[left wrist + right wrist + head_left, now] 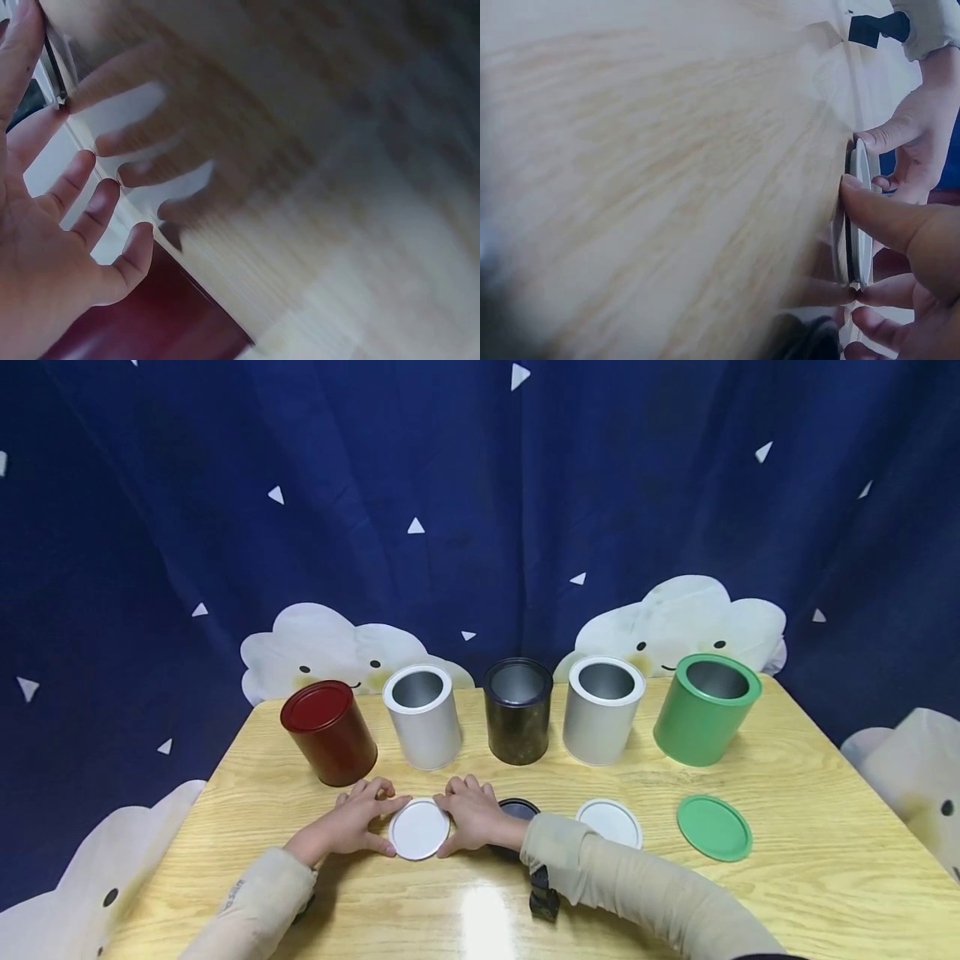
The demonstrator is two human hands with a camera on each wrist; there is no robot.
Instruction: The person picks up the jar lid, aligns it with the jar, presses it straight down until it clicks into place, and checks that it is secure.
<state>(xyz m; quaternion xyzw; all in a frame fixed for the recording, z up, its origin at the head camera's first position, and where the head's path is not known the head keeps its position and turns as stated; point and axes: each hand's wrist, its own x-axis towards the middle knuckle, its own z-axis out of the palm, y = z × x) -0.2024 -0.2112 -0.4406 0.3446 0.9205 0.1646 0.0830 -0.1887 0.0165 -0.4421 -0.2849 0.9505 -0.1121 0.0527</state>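
A round white lid (419, 829) is held between both hands at the front middle of the table. My left hand (354, 821) grips its left edge with thumb and index finger; in the left wrist view this hand's (67, 240) other fingers are spread, loosely bent. From the right, my right hand (474, 815) pinches the opposite edge. The right wrist view shows the lid (862, 217) edge-on, low at the tabletop, between the fingers. Behind it stands an open white can (431, 731). To the left is a dark red can (337, 747) with its top covered.
An open black can (517, 727), another white can (597, 731) and a green can (697, 727) continue the row. In front lie a black lid (519, 808), partly hidden by the right arm, a second white lid (611, 823) and a green lid (715, 828). A blue curtain (450, 460) hangs behind.
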